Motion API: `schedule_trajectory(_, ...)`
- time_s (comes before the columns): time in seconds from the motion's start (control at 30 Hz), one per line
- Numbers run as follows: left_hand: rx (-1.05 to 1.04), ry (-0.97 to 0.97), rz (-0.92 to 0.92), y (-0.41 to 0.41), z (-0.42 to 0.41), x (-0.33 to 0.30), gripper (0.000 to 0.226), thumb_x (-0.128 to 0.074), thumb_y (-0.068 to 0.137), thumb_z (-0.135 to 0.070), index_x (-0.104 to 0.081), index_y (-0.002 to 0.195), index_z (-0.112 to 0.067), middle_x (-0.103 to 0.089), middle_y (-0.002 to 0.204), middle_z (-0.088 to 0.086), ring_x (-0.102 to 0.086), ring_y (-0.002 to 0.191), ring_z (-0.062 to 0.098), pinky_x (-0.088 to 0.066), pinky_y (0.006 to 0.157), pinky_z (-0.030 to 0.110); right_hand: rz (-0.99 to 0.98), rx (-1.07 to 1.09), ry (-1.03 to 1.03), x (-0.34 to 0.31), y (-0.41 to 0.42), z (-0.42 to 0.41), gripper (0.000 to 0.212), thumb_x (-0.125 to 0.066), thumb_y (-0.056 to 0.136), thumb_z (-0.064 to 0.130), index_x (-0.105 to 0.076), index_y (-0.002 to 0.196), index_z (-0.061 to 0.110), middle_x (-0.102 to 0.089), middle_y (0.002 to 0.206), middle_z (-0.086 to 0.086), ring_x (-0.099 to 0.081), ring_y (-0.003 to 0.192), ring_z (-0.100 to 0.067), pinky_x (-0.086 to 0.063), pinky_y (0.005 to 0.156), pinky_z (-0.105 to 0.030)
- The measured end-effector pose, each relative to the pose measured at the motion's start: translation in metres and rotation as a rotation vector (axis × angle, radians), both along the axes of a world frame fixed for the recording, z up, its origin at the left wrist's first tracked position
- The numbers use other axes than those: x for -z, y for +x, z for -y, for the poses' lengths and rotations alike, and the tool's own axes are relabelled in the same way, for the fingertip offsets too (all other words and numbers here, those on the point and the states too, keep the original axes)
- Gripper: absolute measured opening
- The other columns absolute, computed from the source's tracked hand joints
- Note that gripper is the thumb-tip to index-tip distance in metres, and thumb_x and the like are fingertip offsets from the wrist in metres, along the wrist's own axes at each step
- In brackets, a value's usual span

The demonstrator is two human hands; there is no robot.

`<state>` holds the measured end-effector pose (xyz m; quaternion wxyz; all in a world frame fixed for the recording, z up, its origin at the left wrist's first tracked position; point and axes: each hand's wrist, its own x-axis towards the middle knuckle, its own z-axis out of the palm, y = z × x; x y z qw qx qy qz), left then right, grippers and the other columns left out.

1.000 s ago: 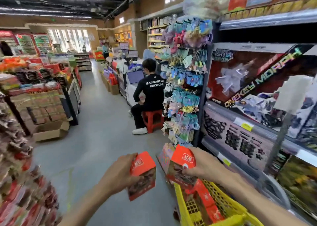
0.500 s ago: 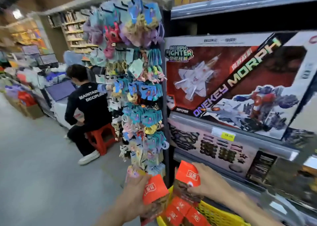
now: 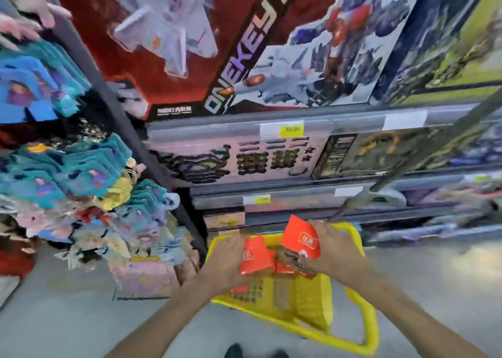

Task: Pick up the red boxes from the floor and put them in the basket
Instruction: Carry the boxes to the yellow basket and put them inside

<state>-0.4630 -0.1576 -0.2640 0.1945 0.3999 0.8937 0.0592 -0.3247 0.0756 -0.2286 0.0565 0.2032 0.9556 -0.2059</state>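
A yellow plastic basket stands on the floor in front of the shelves. My left hand grips a red box low inside the basket, beside other red boxes there. My right hand holds a second red box with a white label, tilted, just above the basket's far end. Both hands are over the basket. The boxes under the two held ones are mostly hidden.
Shelves with large toy boxes rise right behind the basket. A rack of hanging plush toys and blue cards stands to the left. Grey floor spreads to the left and near side. My shoes show at the bottom edge.
My view has swung down and right toward the basket. Both hands have lowered their red boxes from above the basket's edge down into it.
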Motion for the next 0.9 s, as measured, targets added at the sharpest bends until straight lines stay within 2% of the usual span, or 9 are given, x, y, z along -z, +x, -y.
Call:
schedule_trajectory(0.1,0.049,-0.028,0.078,-0.003,-0.022,0.057,0.087,-0.073,0.071,-0.067,-0.036,0.132,-0.018,-0.047,0.130,0.001,-0.049,0.120,0.026,-0.038,0.098,0.039,0.035,0.153,-0.076,0.036,0.015,0.008,0.091,-0.065,0.071,0.064,-0.040,0.143,0.016,-0.055,0.131,-0.007,-0.053,0.122,-0.030,-0.047,0.096,-0.042)
schedule_trajectory(0.27,0.203,-0.154,0.123,-0.005,-0.045,0.166,0.095,-0.076,0.075,-0.042,-0.023,0.147,-0.010,-0.034,0.148,0.009,-0.035,0.136,0.030,-0.025,0.115,0.040,0.034,0.334,-0.198,0.106,0.032,0.012,0.098,-0.072,0.066,0.068,-0.037,0.144,0.022,-0.050,0.130,0.004,-0.049,0.120,-0.021,-0.046,0.097,-0.038)
schedule_trajectory(0.33,0.205,-0.152,0.157,-0.006,-0.051,0.207,0.098,-0.076,0.075,-0.035,-0.018,0.151,-0.012,-0.028,0.153,0.008,-0.031,0.139,0.029,-0.023,0.117,0.042,0.060,0.373,-0.216,0.131,0.034,0.009,0.105,-0.064,0.060,0.079,-0.033,0.146,0.026,-0.046,0.130,0.009,-0.049,0.119,-0.017,-0.047,0.098,-0.037)
schedule_trajectory(0.4,0.222,-0.158,0.176,-0.008,-0.056,0.245,0.099,-0.076,0.077,-0.030,-0.015,0.152,-0.014,-0.025,0.155,0.006,-0.029,0.141,0.028,-0.024,0.117,0.041,0.097,0.364,-0.185,0.156,0.034,0.008,0.105,-0.063,0.059,0.077,-0.033,0.146,0.026,-0.046,0.131,0.007,-0.049,0.120,-0.018,-0.047,0.099,-0.037)
schedule_trajectory(0.5,0.285,-0.175,0.145,-0.011,-0.061,0.286,0.096,-0.076,0.080,-0.027,-0.015,0.153,-0.012,-0.022,0.157,0.008,-0.026,0.141,0.029,-0.022,0.117,0.041,0.160,0.318,-0.085,0.190,0.033,0.010,0.099,-0.080,0.063,0.059,-0.038,0.145,0.021,-0.053,0.130,0.002,-0.053,0.119,-0.023,-0.048,0.096,-0.039)
schedule_trajectory(0.63,0.317,-0.211,0.142,-0.012,-0.061,0.336,0.097,-0.076,0.079,-0.026,-0.016,0.152,-0.011,-0.023,0.156,0.009,-0.025,0.141,0.031,-0.022,0.116,0.043,0.195,0.270,0.006,0.236,0.030,0.013,0.104,-0.088,0.050,0.058,-0.045,0.137,0.020,-0.062,0.115,-0.002,-0.064,0.104,-0.029,-0.056,0.079,-0.043)
schedule_trajectory(0.7,0.338,-0.226,0.131,-0.008,-0.058,0.356,0.099,-0.081,0.071,-0.026,-0.024,0.149,-0.009,-0.031,0.150,0.011,-0.031,0.136,0.032,-0.028,0.113,0.046,0.191,0.264,0.001,0.253,0.029,0.012,0.101,-0.086,0.055,0.057,-0.044,0.139,0.022,-0.060,0.118,-0.001,-0.059,0.110,-0.028,-0.053,0.087,-0.043)
schedule_trajectory(0.8,0.305,-0.220,0.046,-0.002,-0.057,0.376,0.098,-0.090,0.050,-0.024,-0.045,0.135,-0.008,-0.044,0.127,0.010,-0.042,0.115,0.030,-0.043,0.100,0.045,0.204,0.224,0.004,0.269,0.027,0.011,0.096,-0.083,0.060,0.056,-0.041,0.139,0.021,-0.058,0.121,0.000,-0.053,0.114,-0.026,-0.047,0.097,-0.042)
schedule_trajectory(0.9,0.270,-0.223,-0.022,0.005,-0.056,0.381,0.092,-0.086,0.051,-0.014,-0.044,0.132,-0.005,-0.043,0.121,0.011,-0.042,0.109,0.030,-0.041,0.098,0.045,0.242,0.140,0.076,0.278,0.024,0.008,0.093,-0.078,0.057,0.057,-0.041,0.135,0.020,-0.059,0.115,0.000,-0.051,0.107,-0.026,-0.048,0.094,-0.044)
